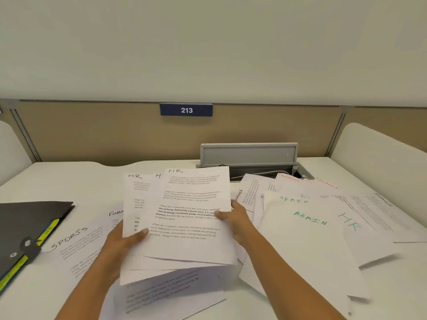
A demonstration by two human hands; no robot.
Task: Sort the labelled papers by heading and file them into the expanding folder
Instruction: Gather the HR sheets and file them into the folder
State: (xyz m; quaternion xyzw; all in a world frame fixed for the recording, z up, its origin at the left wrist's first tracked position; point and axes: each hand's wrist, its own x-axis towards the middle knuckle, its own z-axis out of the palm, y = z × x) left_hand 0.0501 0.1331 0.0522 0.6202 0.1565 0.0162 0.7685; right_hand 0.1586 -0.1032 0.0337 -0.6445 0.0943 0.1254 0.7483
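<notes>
Both hands are on a sheaf of HR papers (184, 215), held up off the surface (69, 179) and tilted toward the person. The sheets are fanned, so three "HR" headings show along the top edge. The left hand (122, 241) has its grip on the lower left edge, with the thumb (142, 232) laid across the front and the fingers behind, out of sight. The right hand (238, 219) takes the right edge about halfway up, thumb pressed on the front and fingers behind. Both grips are clamped on the sheaf, pinching it.

The folder (32, 227), black with yellow and blue tabs showing at its open side, lies at the left edge of the surface, well apart from the sheaf. Between it and the left forearm lies a SPORTS sheet (74, 239). Beyond that is a half-hidden sheet (115, 214) whose heading starts "FINAN", partly covered by the held papers.

To the right is a loose, overlapping heap. It holds two ADMIN sheets (310, 219) lettered in green, a green HR sheet (351, 224), and orange FINANCE sheets (291, 179) at the far side, near an open grey cable box (249, 155). More printed sheets lie flat beneath the sheaf.
</notes>
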